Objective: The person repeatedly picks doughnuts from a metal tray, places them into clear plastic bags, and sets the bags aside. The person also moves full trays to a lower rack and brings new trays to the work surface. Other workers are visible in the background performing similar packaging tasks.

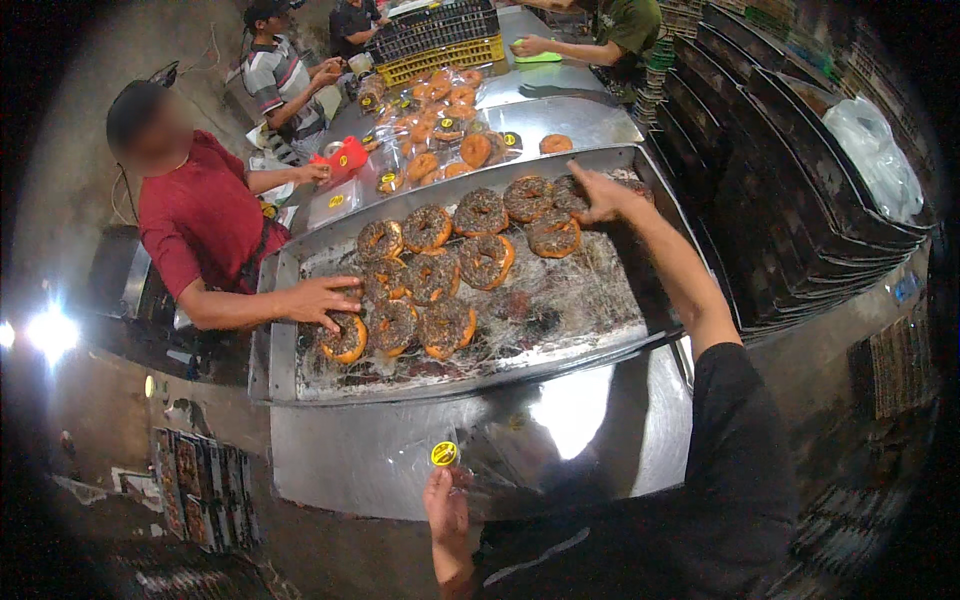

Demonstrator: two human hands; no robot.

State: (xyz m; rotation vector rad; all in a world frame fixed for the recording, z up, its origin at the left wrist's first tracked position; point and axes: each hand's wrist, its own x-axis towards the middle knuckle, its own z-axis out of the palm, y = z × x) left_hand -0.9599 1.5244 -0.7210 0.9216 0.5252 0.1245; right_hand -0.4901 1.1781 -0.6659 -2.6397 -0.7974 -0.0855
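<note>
My left hand [447, 508] is at the table's near edge, fingers pinched on a clear plastic bag [490, 462] with a round yellow label. My right hand [605, 195] reaches to the far right of a large metal tray [470, 388], fingers spread at the edge of a chocolate-topped doughnut [570, 194]. Its palm side is hidden. Several similar doughnuts [481, 212] lie in rows on the tray's left and middle. A co-worker's hand [325, 298] rests on doughnuts at the tray's left end.
Beyond the tray lie several bagged doughnuts [430, 125] and stacked black and yellow crates [440, 50]. The co-worker in red [205, 215] stands at left; other people work at the far end. Tall stacks of dark trays [770, 180] stand close on the right, with a plastic bag [872, 160] on top.
</note>
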